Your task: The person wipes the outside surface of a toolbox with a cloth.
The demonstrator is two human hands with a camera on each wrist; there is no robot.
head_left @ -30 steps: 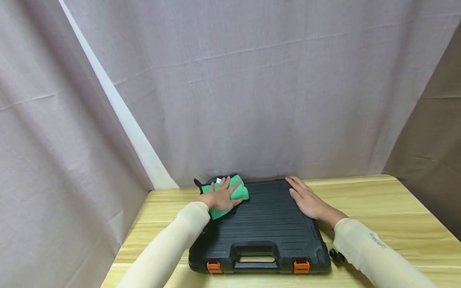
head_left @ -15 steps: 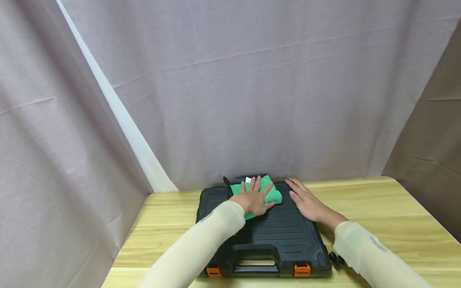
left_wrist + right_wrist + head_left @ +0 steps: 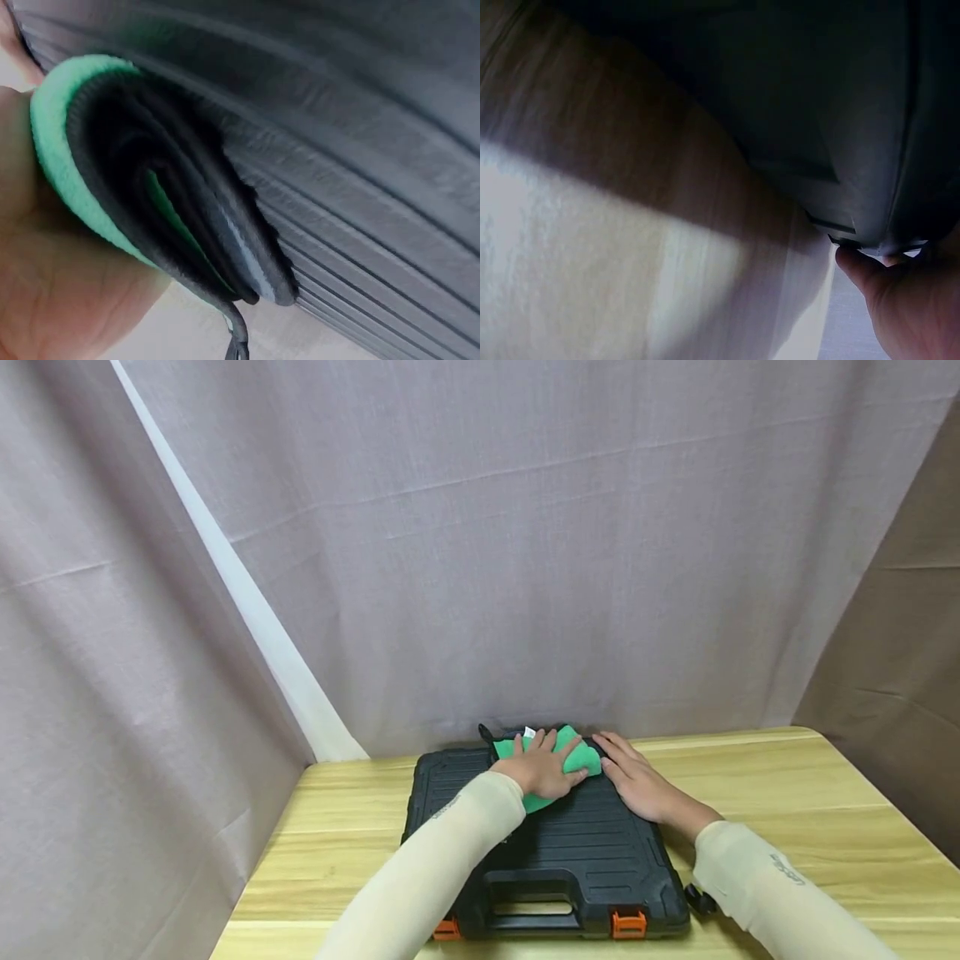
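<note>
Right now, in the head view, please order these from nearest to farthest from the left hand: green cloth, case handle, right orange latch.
1. green cloth, under the left hand, far edge.
2. case handle, near edge, middle.
3. right orange latch, front right corner.

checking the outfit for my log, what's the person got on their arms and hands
Both arms wear long, close-fitting cream sleeves down to the wrists. The right sleeve carries small grey lettering, and the left sleeve a faint mark. The left hand and right hand are bare.

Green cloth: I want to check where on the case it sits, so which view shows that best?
The head view: the green cloth lies under the left hand at the black case's far edge. The left wrist view shows only its folded edge close up; the right wrist view shows none.
</note>
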